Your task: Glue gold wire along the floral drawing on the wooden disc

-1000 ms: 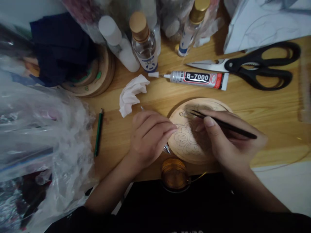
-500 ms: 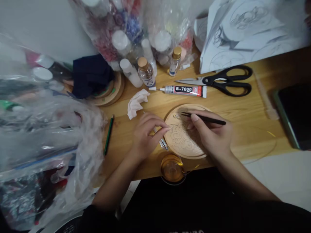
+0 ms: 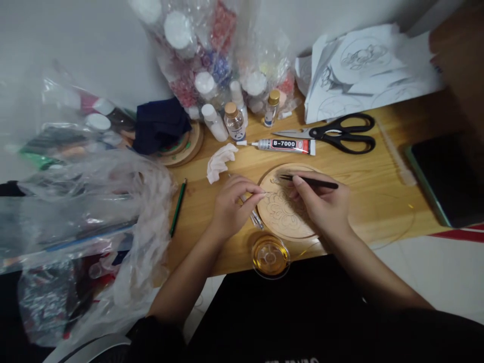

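Observation:
A round wooden board point(image 3: 283, 214) with a flower drawn in line lies on the wooden table. Black tweezers point(image 3: 319, 182) are gripped in my right hand point(image 3: 327, 204), their tips pointing left over the board's upper part, beside a small drawn or wire shape. My left hand point(image 3: 234, 204) is at the board's left edge, thumb and forefinger pinched together; whatever is between them is too small to make out. Thin silvery pens or tools point(image 3: 256, 220) lie partly under that hand. Just below the board sits a clear spool of golden wire point(image 3: 270, 256).
Behind the board lie a B-7000 glue tube point(image 3: 285, 145), black scissors point(image 3: 340, 133) and crumpled tissue point(image 3: 221, 161). Small bottles point(image 3: 234, 121) and paper drawings point(image 3: 359, 70) stand further back. A green pencil point(image 3: 178, 207) and plastic bags point(image 3: 147, 191) are left, a phone point(image 3: 448, 179) right.
The camera view has shifted slightly, so the table objects appear moved. Both hands keep nearly the same pose over the board, with the tweezers still in the right one.

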